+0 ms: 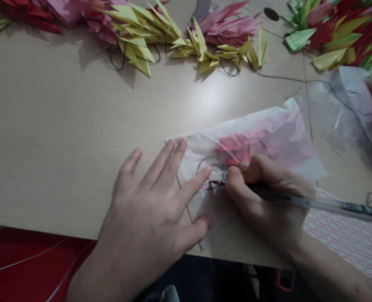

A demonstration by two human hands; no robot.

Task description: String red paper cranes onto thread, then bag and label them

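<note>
My left hand (161,201) lies flat with its fingers spread, pressing on the left end of a translucent white bag (201,147). Pink and red folded paper (239,147) shows through the bag. My right hand (268,197) grips a pen (324,204), its tip on a small red-and-white label (205,184) near my left index finger. Around the label, a dark ring-shaped outline shows at the bag; I cannot tell whether it is drawn or a loop of cord. My right hand covers part of the bag's lower side.
Strung yellow folded-paper pieces (201,50) run along the back on a dark cord (280,77), beside pink ones (230,27). A multicoloured paper heap (340,33) and clear plastic bags (349,113) are at right. A label sheet (343,230) lies below my right wrist.
</note>
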